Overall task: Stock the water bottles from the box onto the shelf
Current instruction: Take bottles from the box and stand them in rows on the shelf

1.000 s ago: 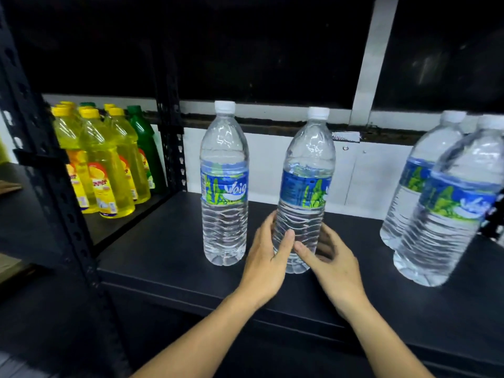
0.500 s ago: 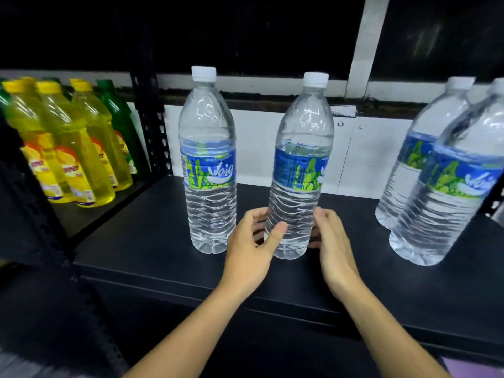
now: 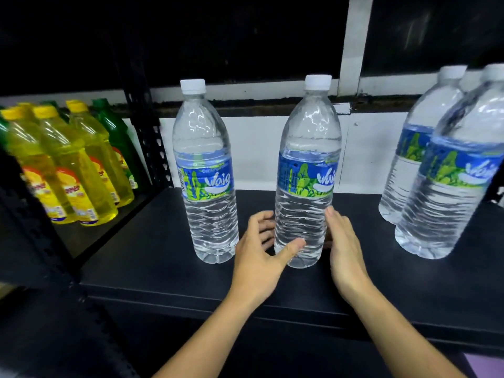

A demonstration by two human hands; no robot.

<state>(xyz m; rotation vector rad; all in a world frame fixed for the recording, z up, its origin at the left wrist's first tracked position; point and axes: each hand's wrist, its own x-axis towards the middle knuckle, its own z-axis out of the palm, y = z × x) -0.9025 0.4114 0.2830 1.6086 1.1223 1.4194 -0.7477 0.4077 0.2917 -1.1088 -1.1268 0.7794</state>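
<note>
Since a second ago, when its label showed mostly the dark blue panel, the middle bottle (image 3: 305, 186) has been turned on the spot. The white logo now comes round toward the front, nearly matching the neighbouring bottle (image 3: 207, 186) just to its left. This looks like facing-up rather than placing: the bottle already stands upright on the black shelf (image 3: 163, 255), so the step seems close to done, and a further small twist would likely square the logo.

The left hand (image 3: 259, 257) wraps the bottle's lower ribbed part, with the thumb laid across the front near the base and the fingers curled round behind. The right hand (image 3: 343, 246) lies flat along the bottle's right side, fingers straight and together, touching it rather than gripping. The bottle sits between the two hands and stands clear of its neighbour.

Further right, well apart, stand more water bottles (image 3: 450, 186), one in front of the others. On the next bay to the left are yellow bottles (image 3: 73, 170) and a green one (image 3: 114, 132). No box is in view, so I cannot tell how many bottles remain to stock.
</note>
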